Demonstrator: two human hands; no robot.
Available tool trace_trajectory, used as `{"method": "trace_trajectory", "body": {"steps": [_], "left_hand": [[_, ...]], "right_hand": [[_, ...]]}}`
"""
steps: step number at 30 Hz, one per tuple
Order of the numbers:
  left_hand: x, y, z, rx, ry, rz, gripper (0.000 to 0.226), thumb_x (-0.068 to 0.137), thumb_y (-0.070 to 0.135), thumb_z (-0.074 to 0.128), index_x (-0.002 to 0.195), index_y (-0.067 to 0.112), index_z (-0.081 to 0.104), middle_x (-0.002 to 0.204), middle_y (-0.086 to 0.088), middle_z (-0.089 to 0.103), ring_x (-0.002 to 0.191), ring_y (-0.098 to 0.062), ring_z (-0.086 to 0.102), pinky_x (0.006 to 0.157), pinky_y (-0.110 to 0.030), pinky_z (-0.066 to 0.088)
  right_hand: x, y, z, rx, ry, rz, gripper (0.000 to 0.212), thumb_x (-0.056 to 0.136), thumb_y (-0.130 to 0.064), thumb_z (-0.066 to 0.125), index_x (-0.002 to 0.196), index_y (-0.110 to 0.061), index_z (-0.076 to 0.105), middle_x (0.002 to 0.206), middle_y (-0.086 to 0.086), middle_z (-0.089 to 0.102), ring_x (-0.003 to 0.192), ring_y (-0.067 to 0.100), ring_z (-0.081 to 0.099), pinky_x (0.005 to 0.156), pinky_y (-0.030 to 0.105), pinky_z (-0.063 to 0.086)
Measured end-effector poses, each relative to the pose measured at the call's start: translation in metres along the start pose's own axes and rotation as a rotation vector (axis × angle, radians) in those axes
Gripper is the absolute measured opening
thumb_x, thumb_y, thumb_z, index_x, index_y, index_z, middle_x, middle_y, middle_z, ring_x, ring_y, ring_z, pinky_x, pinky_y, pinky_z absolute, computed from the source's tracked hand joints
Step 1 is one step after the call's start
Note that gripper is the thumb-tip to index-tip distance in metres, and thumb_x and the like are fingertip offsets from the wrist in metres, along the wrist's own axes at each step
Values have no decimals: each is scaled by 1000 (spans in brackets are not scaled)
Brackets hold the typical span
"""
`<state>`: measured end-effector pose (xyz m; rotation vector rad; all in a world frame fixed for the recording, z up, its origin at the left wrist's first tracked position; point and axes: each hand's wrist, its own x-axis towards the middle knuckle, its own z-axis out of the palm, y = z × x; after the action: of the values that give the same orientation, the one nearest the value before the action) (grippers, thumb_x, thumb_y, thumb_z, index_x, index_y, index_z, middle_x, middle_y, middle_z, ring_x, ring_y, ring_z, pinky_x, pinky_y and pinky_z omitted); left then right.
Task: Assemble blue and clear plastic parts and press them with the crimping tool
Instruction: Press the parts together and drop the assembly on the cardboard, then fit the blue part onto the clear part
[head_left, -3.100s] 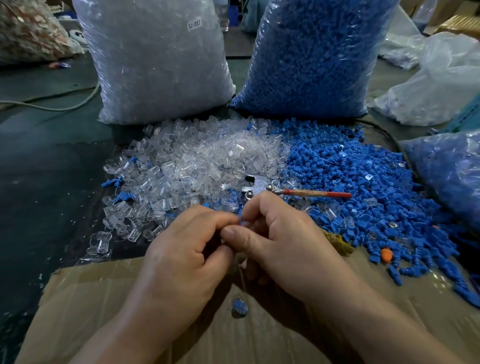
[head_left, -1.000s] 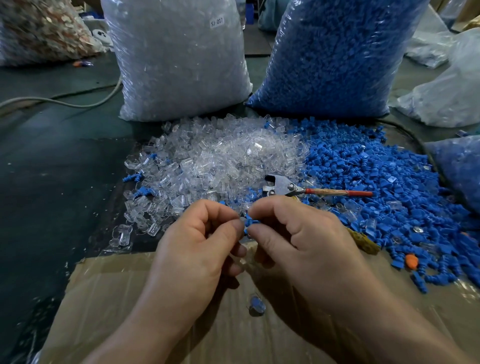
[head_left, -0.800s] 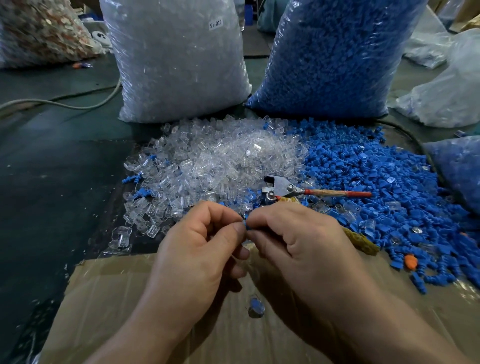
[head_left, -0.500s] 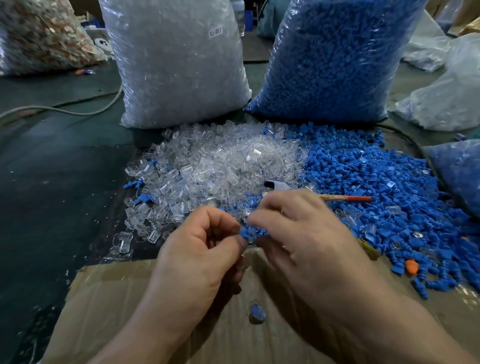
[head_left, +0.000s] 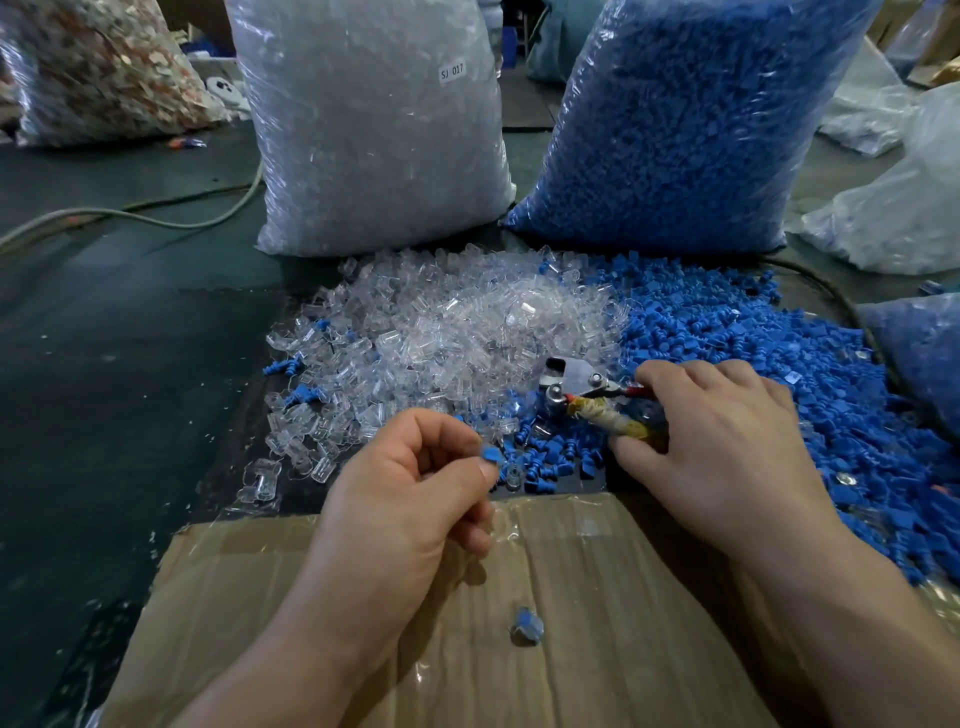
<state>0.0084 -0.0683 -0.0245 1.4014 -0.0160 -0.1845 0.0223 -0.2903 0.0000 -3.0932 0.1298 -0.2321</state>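
My left hand (head_left: 410, 493) pinches a small joined blue and clear part (head_left: 492, 460) between thumb and forefinger, just above the cardboard. My right hand (head_left: 722, 441) lies over the handles of the crimping tool (head_left: 576, 384), thumb under the cloth-wrapped handle and fingers curling over the red one. The tool's metal head points left, resting on the pile. Loose clear parts (head_left: 457, 332) lie in a heap ahead, loose blue parts (head_left: 753, 364) to their right. One assembled piece (head_left: 525, 626) lies on the cardboard.
A flattened cardboard box (head_left: 597, 597) covers the near area. A big bag of clear parts (head_left: 374, 130) and a bag of blue parts (head_left: 675, 130) stand behind the heaps. More bags sit at the far left and right. A cable (head_left: 130, 218) runs across the dark floor.
My hands have separated. The right hand left the part and moved right and forward onto the crimping tool's handles. The left hand keeps the part and stays put.
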Motion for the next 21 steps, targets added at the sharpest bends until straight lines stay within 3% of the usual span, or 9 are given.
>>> {"method": "trace_trajectory", "body": {"steps": [3, 6, 8, 11, 14, 19, 21], "left_hand": [[0, 3, 1, -78, 23, 0, 18, 82, 6, 72, 79, 24, 70, 63, -10, 64, 45, -18, 56, 38, -27, 47], [0, 4, 0, -151, 50, 24, 11, 75, 14, 73, 83, 22, 70, 65, -11, 62, 47, -17, 54, 40, -28, 47], [1, 5, -3, -165, 61, 49, 15, 72, 17, 72, 86, 20, 70, 67, -11, 61, 50, -17, 55, 42, -28, 47], [4, 4, -9, -121, 60, 108, 15, 76, 13, 78, 87, 21, 71, 70, -8, 63, 55, -15, 58, 46, -23, 49], [7, 1, -11, -84, 53, 170, 16, 78, 9, 69, 85, 24, 71, 71, -4, 64, 60, -12, 61, 47, -21, 50], [8, 0, -16, -48, 14, 223, 20, 80, 7, 67, 86, 25, 71, 71, -1, 65, 60, -11, 62, 47, -21, 50], [8, -1, -18, -57, 5, 221, 18, 79, 8, 71, 88, 25, 71, 73, -1, 66, 61, -12, 62, 48, -21, 50]], "right_hand": [[-5, -3, -10, 124, 124, -15, 51, 85, -54, 51, 127, -25, 51, 107, -2, 59, 100, 22, 48, 86, 42, 36], [-15, -13, -21, 287, 153, -144, 43, 85, -53, 43, 120, -29, 49, 91, -11, 51, 75, 8, 43, 62, 22, 30], [-21, -18, -25, 311, 96, -224, 41, 83, -52, 45, 118, -31, 52, 89, -12, 54, 72, 8, 46, 58, 19, 30], [-26, -19, -27, 278, 7, -306, 51, 79, -50, 50, 122, -24, 59, 97, -8, 62, 85, 15, 56, 67, 29, 43], [-27, -20, -27, 267, -66, -344, 58, 77, -53, 41, 126, -26, 57, 102, -8, 63, 94, 16, 57, 76, 34, 49], [-26, -19, -25, 281, -75, -377, 57, 78, -56, 43, 127, -29, 56, 104, -13, 62, 94, 9, 55, 78, 25, 44], [-27, -19, -23, 308, -65, -370, 55, 79, -55, 45, 126, -29, 57, 105, -13, 62, 95, 9, 55, 78, 27, 46]]}}
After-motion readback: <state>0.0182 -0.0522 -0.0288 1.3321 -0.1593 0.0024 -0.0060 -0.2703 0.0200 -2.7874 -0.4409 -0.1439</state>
